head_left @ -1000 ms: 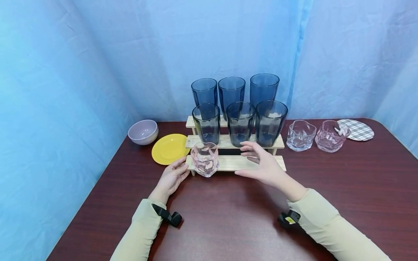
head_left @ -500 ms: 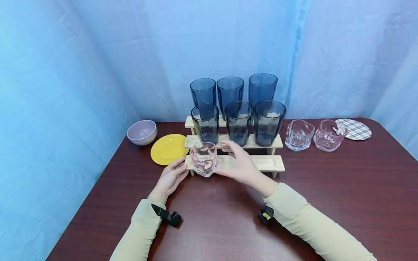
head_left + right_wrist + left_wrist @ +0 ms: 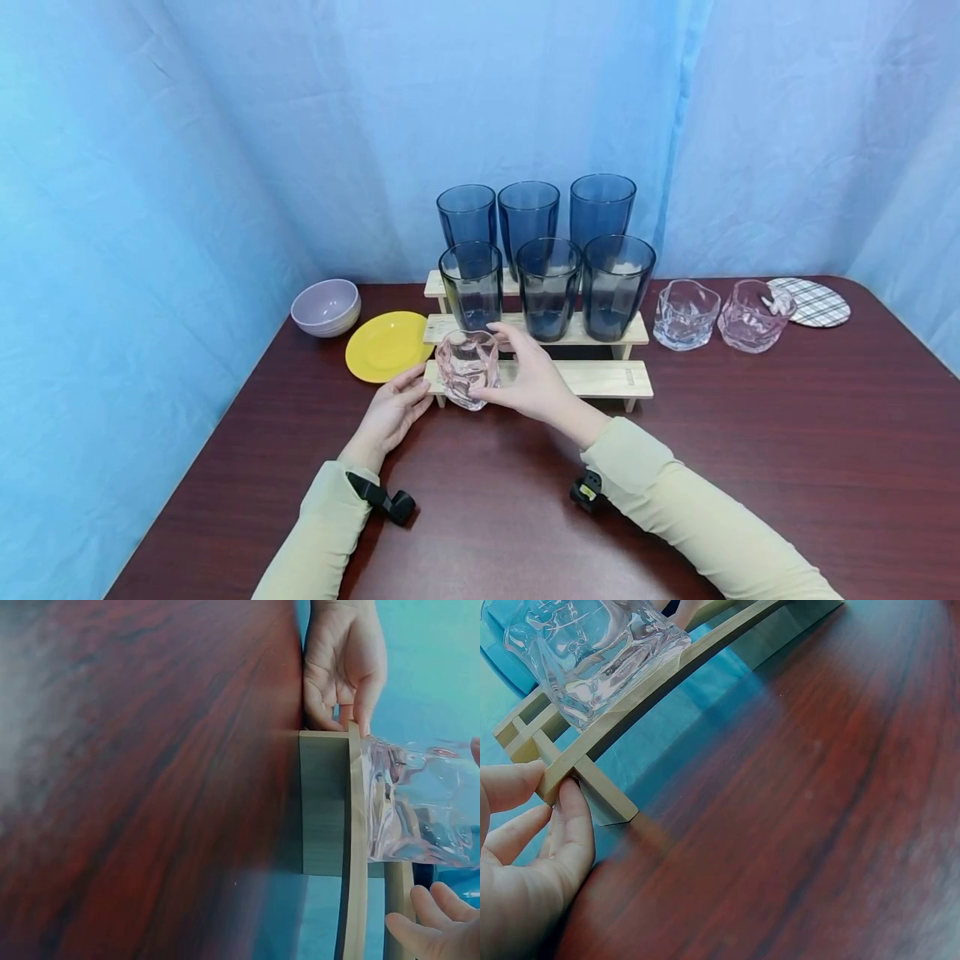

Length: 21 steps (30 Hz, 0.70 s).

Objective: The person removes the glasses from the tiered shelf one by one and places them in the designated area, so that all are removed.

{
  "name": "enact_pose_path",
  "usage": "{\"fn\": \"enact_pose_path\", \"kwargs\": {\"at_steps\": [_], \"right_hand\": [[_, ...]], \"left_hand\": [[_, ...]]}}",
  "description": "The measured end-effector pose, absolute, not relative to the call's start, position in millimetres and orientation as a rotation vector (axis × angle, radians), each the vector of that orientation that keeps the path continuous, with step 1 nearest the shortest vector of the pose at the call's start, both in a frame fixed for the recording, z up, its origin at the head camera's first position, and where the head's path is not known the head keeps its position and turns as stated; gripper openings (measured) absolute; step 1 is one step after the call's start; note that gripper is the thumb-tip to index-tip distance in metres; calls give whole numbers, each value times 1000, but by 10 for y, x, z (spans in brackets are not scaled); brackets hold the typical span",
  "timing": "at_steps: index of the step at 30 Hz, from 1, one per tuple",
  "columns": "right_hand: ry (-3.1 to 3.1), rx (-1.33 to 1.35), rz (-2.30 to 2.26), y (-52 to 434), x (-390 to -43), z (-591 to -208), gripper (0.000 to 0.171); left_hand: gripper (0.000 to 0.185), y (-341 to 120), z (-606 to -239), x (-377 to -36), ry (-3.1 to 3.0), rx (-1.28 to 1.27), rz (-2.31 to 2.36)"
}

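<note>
One crumpled-looking pink glass (image 3: 467,367) logged at the left end of the lowest step of a wooden rack (image 3: 600,377), upright, base on the step.

Hands: right hand (image 3: 528,382) wrapped round the pink glass, thumb at the front, fingers behind. Left hand (image 3: 390,410) apart from the glass, fingers fairly straight, touching the rack's left end near its foot; holding nothing.

Step in hand, as judged: handling the pink glass at its place on the step, rack steadied from the left. Any lift or release from here calling for a level glass and a still rack, given the narrow step.

Containers:
- six blue tumblers (image 3: 549,287) on the two upper steps, seemingly empty
- clear glass (image 3: 685,313) on the tabletop (image 3: 675,467) right of the rack, empty
- far pink glass (image 3: 752,315) just beside it, something pale at the rim; cannot tell what
- lilac bowl (image 3: 327,305) and yellow plate (image 3: 386,343) at left, nothing seen in either
</note>
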State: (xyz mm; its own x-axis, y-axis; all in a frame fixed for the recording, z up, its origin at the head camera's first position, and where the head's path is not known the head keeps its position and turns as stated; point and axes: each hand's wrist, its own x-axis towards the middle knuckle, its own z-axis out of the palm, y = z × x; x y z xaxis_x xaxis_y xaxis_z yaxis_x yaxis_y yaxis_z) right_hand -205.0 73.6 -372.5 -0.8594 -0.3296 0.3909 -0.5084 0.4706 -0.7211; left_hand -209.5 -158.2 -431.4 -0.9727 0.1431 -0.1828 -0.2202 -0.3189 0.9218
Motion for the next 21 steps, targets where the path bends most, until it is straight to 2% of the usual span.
{"fn": "enact_pose_path", "kwargs": {"at_steps": [21], "right_hand": [[-2580,602,1430,529,-2047,-3827,88]], "left_hand": [[51,-1578,-4316,-2095,1708,-129,2355]]}}
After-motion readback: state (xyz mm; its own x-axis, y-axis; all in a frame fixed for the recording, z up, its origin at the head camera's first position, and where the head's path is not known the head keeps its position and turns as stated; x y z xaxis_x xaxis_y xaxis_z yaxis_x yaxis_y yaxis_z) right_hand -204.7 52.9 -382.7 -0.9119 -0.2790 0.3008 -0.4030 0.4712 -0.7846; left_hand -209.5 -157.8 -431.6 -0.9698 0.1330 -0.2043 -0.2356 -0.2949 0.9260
